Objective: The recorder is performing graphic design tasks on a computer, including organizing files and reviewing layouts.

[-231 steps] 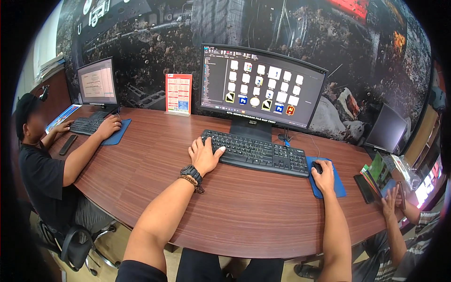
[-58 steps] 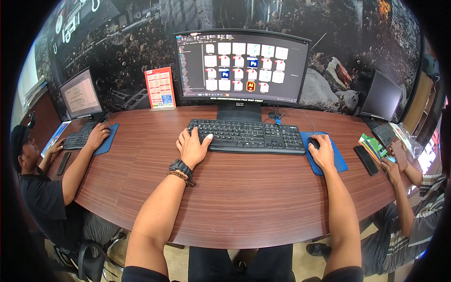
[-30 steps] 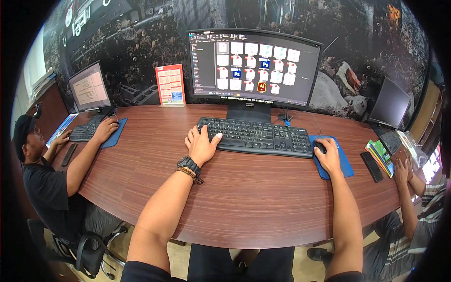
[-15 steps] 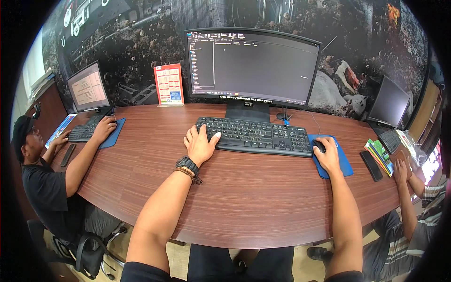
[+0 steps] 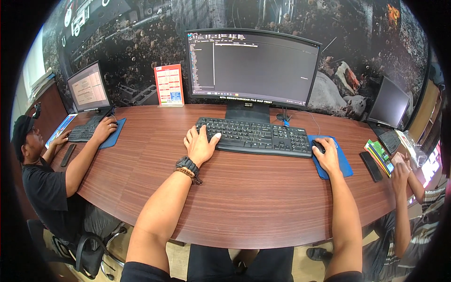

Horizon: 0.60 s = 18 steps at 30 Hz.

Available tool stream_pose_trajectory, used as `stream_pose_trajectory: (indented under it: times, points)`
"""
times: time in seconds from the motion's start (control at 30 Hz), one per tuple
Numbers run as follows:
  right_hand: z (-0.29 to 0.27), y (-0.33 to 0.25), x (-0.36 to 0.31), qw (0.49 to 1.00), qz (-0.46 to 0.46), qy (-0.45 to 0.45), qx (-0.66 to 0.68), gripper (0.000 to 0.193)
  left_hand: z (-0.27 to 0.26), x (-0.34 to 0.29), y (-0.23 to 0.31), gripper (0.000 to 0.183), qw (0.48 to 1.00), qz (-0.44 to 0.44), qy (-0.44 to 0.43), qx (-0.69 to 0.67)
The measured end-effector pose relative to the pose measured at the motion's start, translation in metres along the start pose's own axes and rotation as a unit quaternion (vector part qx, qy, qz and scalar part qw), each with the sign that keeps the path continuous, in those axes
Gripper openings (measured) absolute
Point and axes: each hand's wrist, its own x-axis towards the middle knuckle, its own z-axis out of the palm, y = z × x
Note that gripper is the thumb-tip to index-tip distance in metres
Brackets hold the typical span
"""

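My left hand [image 5: 201,144] rests over the left end of a black keyboard [image 5: 263,137], fingers spread and thumb held apart, gripping nothing. On that wrist are a dark watch and a beaded bracelet. To the right, my right hand [image 5: 328,155] is wrapped over a black computer mouse [image 5: 319,147], which sits on a blue mouse pad [image 5: 346,165]. Behind the keyboard stands a wide curved monitor [image 5: 263,68] on a black stand, showing a dark file window with a list along its left side.
A red and white stand-up card [image 5: 168,84] is left of the monitor on the brown wooden desk [image 5: 253,197]. At the left a person works at another monitor [image 5: 88,87]. On the right, another person sits near a black phone [image 5: 371,166], leaflets [image 5: 379,155] and a third monitor [image 5: 389,102].
On the screen, a row near the top of the file list is now highlighted. The right-hand person's hands have lifted from the desk edge. My own hands stay nearly still.
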Motion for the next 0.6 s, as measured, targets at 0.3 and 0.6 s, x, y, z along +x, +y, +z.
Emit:
stream_pose_trajectory:
  times: [0.3, 0.6]
  points:
    - [0.0013, 0.0019, 0.0001, 1.000, 0.001, 0.004, -0.008, 0.035, -0.0017, -0.0001, 0.0008, 0.075, 1.000, 0.001, -0.004, -0.003]
    - [0.0019, 0.0040, -0.0007, 0.999, 0.024, 0.019, -0.026, 0.035, -0.0014, 0.0003, 0.0025, 0.075, 1.000, -0.001, -0.007, 0.002]
